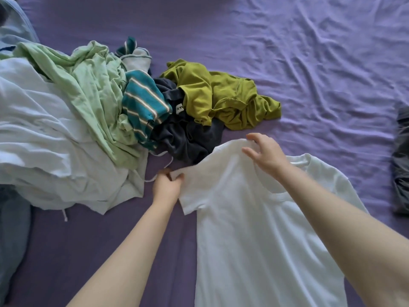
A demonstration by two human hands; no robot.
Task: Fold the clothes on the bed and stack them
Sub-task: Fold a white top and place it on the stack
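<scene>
On bed [309,52], white T-shirt [254,229], collar seemingly away.

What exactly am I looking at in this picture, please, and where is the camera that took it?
There is no machine here: a person wears a wide-angle camera on the head, which looks forward and down over their own bare arms at a bed with a purple sheet. Spread out in front of them is a white T-shirt. The left hand pinches the edge of its sleeve, and the right hand grips the shoulder near the collar. Beyond lies an unfolded pile: an olive-green shirt, a dark grey garment, a teal striped garment, a light green garment and a pale blue one. At the right edge lies something dark, too blurred to name.
</scene>
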